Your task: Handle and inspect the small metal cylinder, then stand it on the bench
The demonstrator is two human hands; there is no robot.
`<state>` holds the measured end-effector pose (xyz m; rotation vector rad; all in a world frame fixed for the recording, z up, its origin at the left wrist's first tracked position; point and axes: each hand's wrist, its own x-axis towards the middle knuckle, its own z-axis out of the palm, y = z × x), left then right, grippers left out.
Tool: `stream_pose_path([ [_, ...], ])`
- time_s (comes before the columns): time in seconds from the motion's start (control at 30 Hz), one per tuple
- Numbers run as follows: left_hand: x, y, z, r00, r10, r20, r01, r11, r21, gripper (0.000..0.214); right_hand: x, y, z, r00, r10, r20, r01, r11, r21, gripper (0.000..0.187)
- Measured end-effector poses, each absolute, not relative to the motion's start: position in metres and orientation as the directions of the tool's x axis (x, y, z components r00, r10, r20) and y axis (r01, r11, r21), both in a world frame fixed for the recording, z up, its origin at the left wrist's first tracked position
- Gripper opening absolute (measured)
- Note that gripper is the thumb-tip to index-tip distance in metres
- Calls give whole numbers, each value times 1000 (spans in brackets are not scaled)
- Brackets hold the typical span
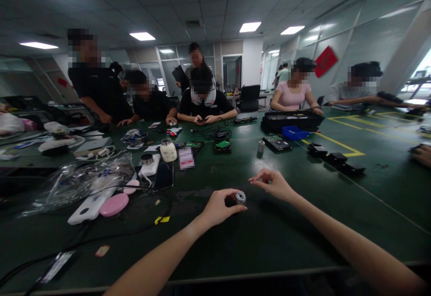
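Observation:
My left hand (220, 206) has its thumb and fingers curled around a small metal cylinder (240, 196). The cylinder's silver end has holes in it and faces up; it looks like a small motor. Just right of and beyond it, my right hand (271, 183) is raised above the table with thumb and fingertips pinched together. Whatever is between those fingertips, if anything, is too small to make out. A second small metal cylinder (261, 147) stands upright farther out, close to a hard drive (278, 143).
Across the green table (269, 237) sit several people. Left lie a plastic bag (90, 179), a white power bank (90, 206), a pink round case (114, 205), a phone (164, 176) and cables. A white jar (168, 150), a blue tray (294, 133) and black blocks (336, 158) stand farther out.

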<state>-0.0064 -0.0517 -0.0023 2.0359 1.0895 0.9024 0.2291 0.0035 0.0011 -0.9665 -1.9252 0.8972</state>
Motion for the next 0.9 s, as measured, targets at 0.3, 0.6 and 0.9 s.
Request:
stream_pose_path([
  [0.3, -7, -52, -2, 419, 873, 249, 427, -432, 794, 43, 255, 15, -19, -559, 813, 164, 358, 415, -836, 30],
  [0.6, -7, -52, -3, 434, 856, 280, 401, -462, 791, 38, 212, -12, 4, -415, 847, 333, 184, 437, -881, 22],
  [0.9, -7, -53, -1, 446, 846, 292, 397, -479, 783, 37, 187, -30, 12, -503, 794, 341, 263, 517, -815, 13],
])
